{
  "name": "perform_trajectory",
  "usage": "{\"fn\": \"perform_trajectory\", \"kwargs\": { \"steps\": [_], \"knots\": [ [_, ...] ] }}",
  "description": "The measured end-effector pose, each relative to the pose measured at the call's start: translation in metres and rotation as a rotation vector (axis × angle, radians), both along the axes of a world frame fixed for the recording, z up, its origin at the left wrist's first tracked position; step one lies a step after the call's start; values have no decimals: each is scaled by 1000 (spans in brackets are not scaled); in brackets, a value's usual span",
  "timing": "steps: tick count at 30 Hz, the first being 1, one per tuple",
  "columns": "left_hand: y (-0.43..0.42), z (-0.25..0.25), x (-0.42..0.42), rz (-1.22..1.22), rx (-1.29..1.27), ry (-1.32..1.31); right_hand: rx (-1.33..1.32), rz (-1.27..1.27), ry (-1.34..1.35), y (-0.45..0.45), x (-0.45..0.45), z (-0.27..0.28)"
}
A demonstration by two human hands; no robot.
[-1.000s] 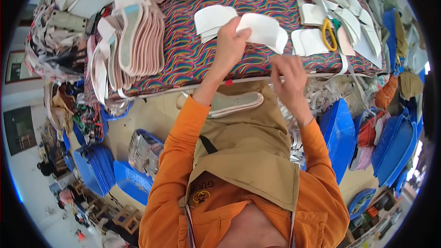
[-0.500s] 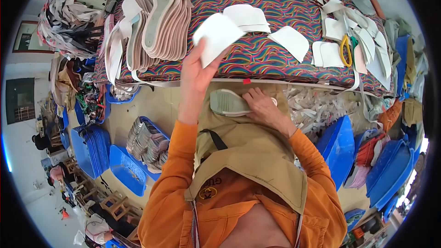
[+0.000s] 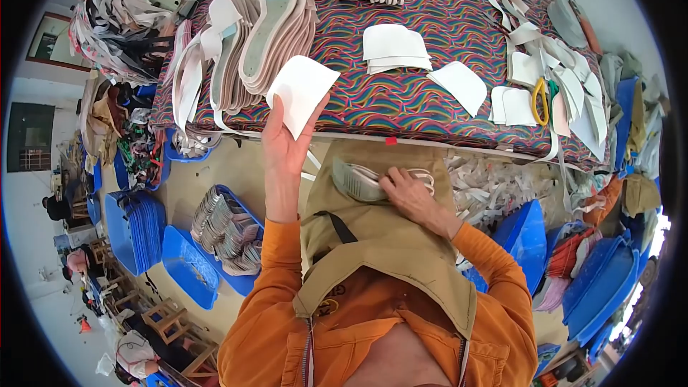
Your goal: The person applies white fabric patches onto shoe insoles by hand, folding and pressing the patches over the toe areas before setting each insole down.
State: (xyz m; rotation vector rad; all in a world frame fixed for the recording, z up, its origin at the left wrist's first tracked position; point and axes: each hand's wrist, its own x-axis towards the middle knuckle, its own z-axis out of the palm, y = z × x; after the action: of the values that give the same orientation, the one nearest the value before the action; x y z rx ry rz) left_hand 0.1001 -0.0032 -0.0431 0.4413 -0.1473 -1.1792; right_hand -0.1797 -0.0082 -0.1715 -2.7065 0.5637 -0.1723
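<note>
My left hand (image 3: 284, 150) is raised at the front edge of the table, its fingers closed on a white curved-edge sheet piece (image 3: 304, 89). Down on my lap, my right hand (image 3: 410, 192) grips a pale green shoe sole (image 3: 351, 180) with white edging, which lies tilted on the tan apron (image 3: 380, 251). Part of the sole is covered by the fingers. Beyond my left hand, a small stack of similar white pieces (image 3: 394, 46) rests on the patterned cloth, with a single white piece (image 3: 460, 87) to its right.
Rows of insoles (image 3: 276, 43) stand at the table's left. Yellow-handled scissors (image 3: 540, 102) lie among white scraps at the right. Blue bins flank me, one with stacked insoles (image 3: 228, 226). Plastic scraps (image 3: 494, 179) are heaped below the table at right.
My left hand has moved left and down toward me with the white piece. The sole under my right hand has tilted, showing more of its edge. The view has shifted slightly.
</note>
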Motion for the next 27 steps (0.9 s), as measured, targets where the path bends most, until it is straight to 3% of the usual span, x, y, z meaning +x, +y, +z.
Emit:
{"fn": "perform_trajectory", "kwargs": {
  "steps": [5,8,12,15,27],
  "knots": [
    [2,-13,-3,54,153,-198,364,-75,-242,-14,-11,17],
    [-1,-18,-12,64,218,-292,540,-391,-380,2,-12,28],
    [-3,-11,-44,-48,245,-304,443,-524,-642,0,7,71],
    [-5,3,-70,-140,290,-185,445,-511,-660,-10,19,84],
    [-3,8,-79,-225,181,-241,356,-435,-682,-20,18,83]
  ]
}}
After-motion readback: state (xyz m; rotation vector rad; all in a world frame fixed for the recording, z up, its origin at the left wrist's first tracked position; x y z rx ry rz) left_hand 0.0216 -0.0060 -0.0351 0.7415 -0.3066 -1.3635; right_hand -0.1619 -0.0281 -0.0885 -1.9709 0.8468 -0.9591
